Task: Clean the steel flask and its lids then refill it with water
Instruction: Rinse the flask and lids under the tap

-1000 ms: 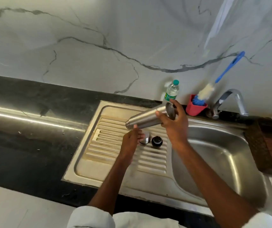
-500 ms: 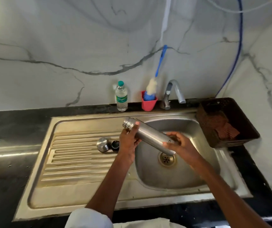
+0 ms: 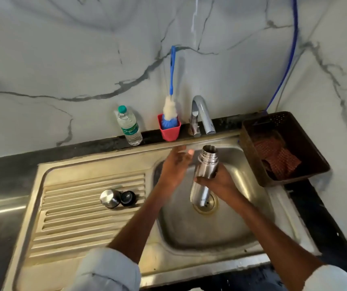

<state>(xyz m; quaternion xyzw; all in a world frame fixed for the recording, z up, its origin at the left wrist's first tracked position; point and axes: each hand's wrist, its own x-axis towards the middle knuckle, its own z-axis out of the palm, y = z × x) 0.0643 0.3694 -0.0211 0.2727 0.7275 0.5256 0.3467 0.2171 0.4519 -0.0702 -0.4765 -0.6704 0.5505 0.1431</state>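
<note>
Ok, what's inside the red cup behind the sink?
The red plastic cup holds a blue-handled bottle brush, white bristles and a blue part showing above the rim. The cup wall hides anything lower down.

Red cup; blue-handled brush; white grey-veined wall; brown basket.

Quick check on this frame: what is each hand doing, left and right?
Left hand: open, fingers extended, holding nothing, beside the flask's neck.
Right hand: grips the steel flask round its middle, upright over the sink.
</note>
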